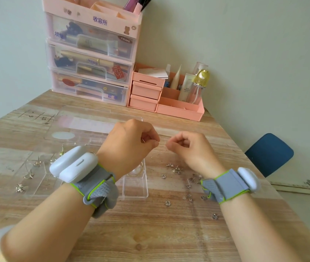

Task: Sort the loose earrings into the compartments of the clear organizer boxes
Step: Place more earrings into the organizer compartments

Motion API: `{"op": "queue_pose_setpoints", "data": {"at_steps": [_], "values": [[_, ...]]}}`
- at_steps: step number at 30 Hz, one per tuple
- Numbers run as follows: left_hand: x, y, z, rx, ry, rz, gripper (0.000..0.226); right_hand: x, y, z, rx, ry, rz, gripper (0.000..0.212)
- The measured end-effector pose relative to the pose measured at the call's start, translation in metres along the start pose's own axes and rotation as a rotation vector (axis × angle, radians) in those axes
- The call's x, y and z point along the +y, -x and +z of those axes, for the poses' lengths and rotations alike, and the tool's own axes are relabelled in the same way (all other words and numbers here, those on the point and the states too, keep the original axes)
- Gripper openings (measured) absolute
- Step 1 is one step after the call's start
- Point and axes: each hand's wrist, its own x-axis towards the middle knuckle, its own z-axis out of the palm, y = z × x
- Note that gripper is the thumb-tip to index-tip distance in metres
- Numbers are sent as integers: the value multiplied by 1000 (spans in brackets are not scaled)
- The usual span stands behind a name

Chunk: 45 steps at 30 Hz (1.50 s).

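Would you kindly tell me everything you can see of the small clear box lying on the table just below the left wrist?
The small clear box looks like transparent hard plastic, rectangular, with thin upright walls and an open top. It lies flat on the wooden table, its long side running away from the person. A gold hoop lies in its far end; the near part shows nothing inside. The left hand and wrist hide its far left corner, so I cannot tell whether they touch it. Loose earrings lie scattered to its right, apart from it.
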Motion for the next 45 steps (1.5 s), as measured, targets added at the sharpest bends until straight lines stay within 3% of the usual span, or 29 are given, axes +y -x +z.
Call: {"op": "queue_pose_setpoints", "data": {"at_steps": [4,18,26,38,41,45], "values": [[0,0,1,-28,7,-16,10,-6,6,-4,5,-265,-11,7],[-1,1,4,-23,37,-10,10,-19,16,-5,-77,-582,-27,4],[0,0,5,17,39,44,12,-22,17,-5,-144,-693,53,17],[4,1,5,63,-8,118,9,-20,17,-9,-168,-634,67,22],[3,1,3,61,-6,89,7,-14,14,-16,-81,-395,-6,13],[4,3,2,67,4,65,6,-3,14,-18,-210,-68,32,10]]}}
